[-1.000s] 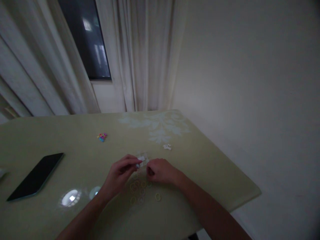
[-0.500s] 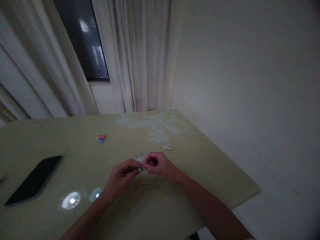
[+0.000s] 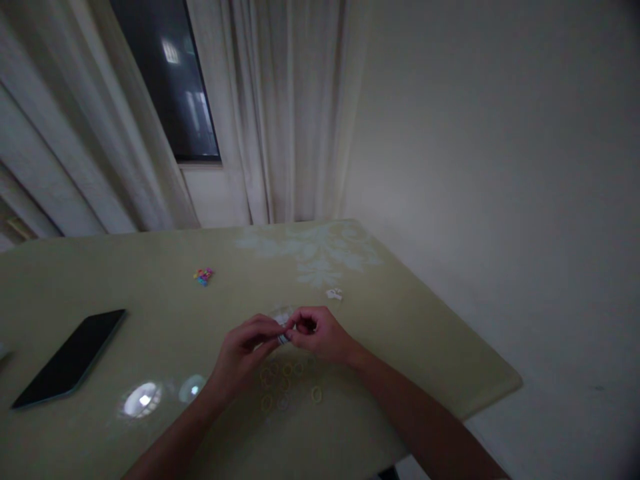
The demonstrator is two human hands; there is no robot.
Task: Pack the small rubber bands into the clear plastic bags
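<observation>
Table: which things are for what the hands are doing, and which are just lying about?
In use:
- small white piece, between left hand and right hand
- probably pale rings and clear plastic, nearby

Seemingly lying about:
- dark tablet
- maybe colourful bits and white bits, untouched

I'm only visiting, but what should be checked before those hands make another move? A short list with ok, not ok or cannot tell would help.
1. Left hand pinching the small pale piece: ok.
2. Right hand meeting the left at that piece: ok.
3. Right hand gripping the piece too: cannot tell, too small.
4. Piece in clear view: not ok, partly covered and dim.
5. Thin rings on the table, nearer the person than the hands: ok.
6. Colourful pile apart from both hands: ok.
</observation>
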